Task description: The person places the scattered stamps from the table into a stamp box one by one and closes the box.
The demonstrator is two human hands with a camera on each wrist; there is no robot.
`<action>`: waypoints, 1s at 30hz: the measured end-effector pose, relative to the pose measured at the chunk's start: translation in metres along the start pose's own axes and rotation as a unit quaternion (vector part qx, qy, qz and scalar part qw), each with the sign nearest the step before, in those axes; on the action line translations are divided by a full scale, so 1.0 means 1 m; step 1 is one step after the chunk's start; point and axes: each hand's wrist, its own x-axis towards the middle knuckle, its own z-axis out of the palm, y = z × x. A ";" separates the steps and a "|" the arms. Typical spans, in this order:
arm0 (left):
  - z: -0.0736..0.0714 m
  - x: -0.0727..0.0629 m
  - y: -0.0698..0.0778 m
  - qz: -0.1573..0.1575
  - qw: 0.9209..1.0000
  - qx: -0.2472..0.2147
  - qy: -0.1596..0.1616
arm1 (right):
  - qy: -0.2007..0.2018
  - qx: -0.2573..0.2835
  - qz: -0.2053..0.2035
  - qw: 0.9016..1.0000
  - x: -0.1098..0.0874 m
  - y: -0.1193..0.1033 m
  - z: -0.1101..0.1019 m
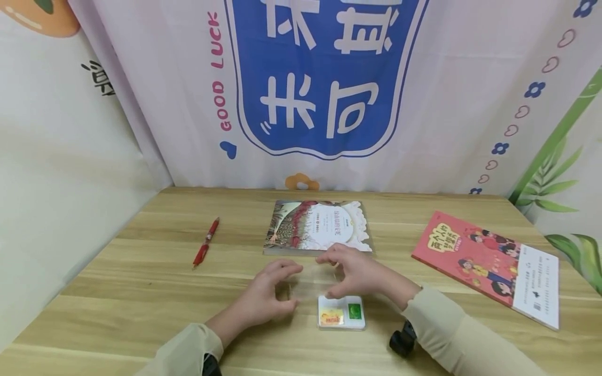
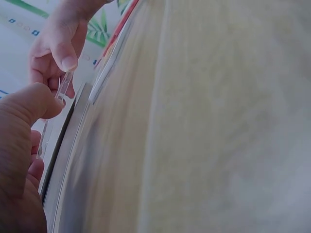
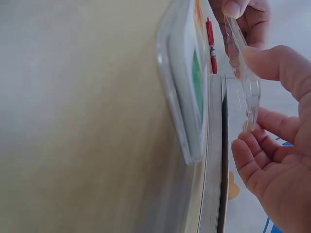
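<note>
Both hands hold a clear plastic lid (image 1: 308, 284) just above the table, one at each side. My left hand (image 1: 268, 295) pinches one side between thumb and fingers, seen close in the left wrist view. On the other side my right hand (image 1: 359, 271) grips the lid's edge; in the right wrist view the thin transparent lid (image 3: 250, 87) stands nearly edge-on. Below the right hand lies a small white case (image 1: 340, 304) bearing a yellow-and-red picture (image 1: 331, 317) and a green square (image 1: 355, 312).
Behind the hands a picture book (image 1: 324, 227) lies flat on the wooden table (image 1: 141, 313). A red pen (image 1: 206, 244) is at the left, and a pink-and-white book (image 1: 489, 266) lies askew at the right. A printed curtain (image 1: 188, 104) hangs along the back edge.
</note>
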 end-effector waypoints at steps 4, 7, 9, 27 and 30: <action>0.001 0.000 0.003 0.016 1.000 -0.007 -0.004 | 0.005 0.023 0.002 1.000 -0.008 -0.001 -0.001; 0.002 0.000 0.005 0.035 0.999 -0.014 -0.006 | 0.013 0.040 0.010 0.999 -0.014 -0.001 0.000; 0.003 0.000 0.006 0.048 0.999 -0.016 -0.008 | 0.020 0.045 0.015 0.999 -0.019 -0.002 0.001; 0.011 0.000 0.019 0.074 0.996 -0.030 -0.042 | 0.099 0.045 0.021 0.994 -0.054 -0.007 0.009; 0.013 0.000 0.021 0.068 0.996 -0.033 -0.046 | 0.105 0.054 0.024 0.993 -0.058 -0.008 0.011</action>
